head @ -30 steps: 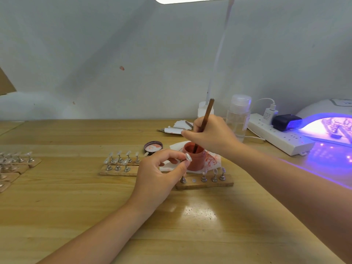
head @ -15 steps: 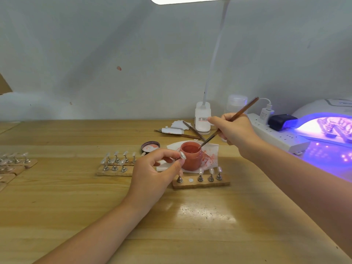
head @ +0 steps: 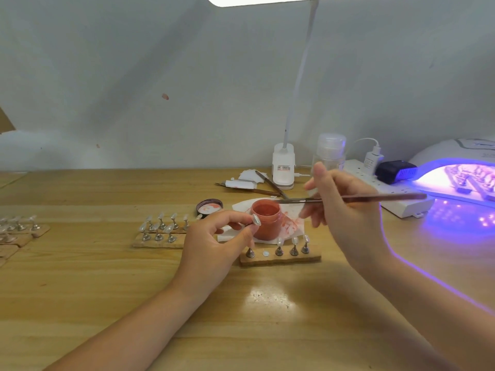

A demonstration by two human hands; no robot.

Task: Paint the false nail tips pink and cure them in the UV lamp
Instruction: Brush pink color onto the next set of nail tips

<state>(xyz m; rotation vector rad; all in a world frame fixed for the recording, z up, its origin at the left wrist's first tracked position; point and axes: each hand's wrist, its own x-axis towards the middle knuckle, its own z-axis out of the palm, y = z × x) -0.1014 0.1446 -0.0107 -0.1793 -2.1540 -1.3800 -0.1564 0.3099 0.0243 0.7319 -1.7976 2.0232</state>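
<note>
Pale wood planks make up the tabletop (head: 80,290), which runs back to a plain grey wall under a white desk lamp (head: 283,167) whose head is cut off at the top. Near the middle stands an open pot of pink paint (head: 266,218) on a stained paper sheet (head: 292,223), its lid (head: 209,207) just beside it. The left hand (head: 214,250) pinches one false nail tip (head: 256,219) on its little stand, close to the pot. The right hand (head: 345,210), blurred, grips a thin brush (head: 375,198) lying level, bristles over the pot's rim. In front, a wooden holder strip (head: 280,257) carries four stands and one bare spot. More tips wait on a strip (head: 160,231) to the left, others are half cut off at the left edge. At far right the UV lamp (head: 460,178) glows violet, its contents hard to make out. Bare wood lies nearest the viewer.
</note>
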